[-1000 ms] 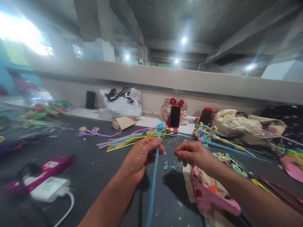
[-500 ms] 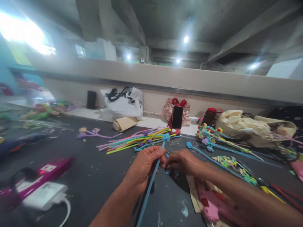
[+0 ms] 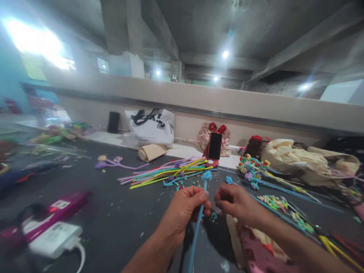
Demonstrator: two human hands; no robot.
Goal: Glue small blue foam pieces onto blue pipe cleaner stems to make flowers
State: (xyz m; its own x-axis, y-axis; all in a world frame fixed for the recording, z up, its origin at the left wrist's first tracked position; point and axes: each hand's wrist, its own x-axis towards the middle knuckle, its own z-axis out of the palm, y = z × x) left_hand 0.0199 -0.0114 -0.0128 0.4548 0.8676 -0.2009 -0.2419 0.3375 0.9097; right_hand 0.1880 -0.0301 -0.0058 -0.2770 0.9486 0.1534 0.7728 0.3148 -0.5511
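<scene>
My left hand (image 3: pixel 184 212) pinches a light blue pipe cleaner stem (image 3: pixel 196 231) between thumb and fingers. At its upper end, above my fingertips, sits a fluffy blue knot (image 3: pixel 206 176). The stem slants down toward the bottom edge. Just to the right, apart from the stem, is my right hand (image 3: pixel 241 203). Its fingers are loosely curled with a gap between thumb and index finger, and nothing shows in them. Partly hidden behind it lies another blue pipe cleaner with a knotted end (image 3: pixel 228 180). Below my right forearm, a pink glue gun (image 3: pixel 263 250) rests on beige material.
A bundle of coloured pipe cleaners (image 3: pixel 153 175) lies ahead. Left are a magenta power strip (image 3: pixel 71 203) and white charger (image 3: pixel 55 237). At right lie cut pieces (image 3: pixel 273 202) and yellow-handled scissors (image 3: pixel 327 242). A phone (image 3: pixel 214 146), white bag (image 3: pixel 153 127) and cloth bag (image 3: pixel 295 159) stand behind.
My right hand has drawn back from the stem, leaving a wider gap. My left hand still grips the stem, now more upright. The whole view has shifted slightly.
</scene>
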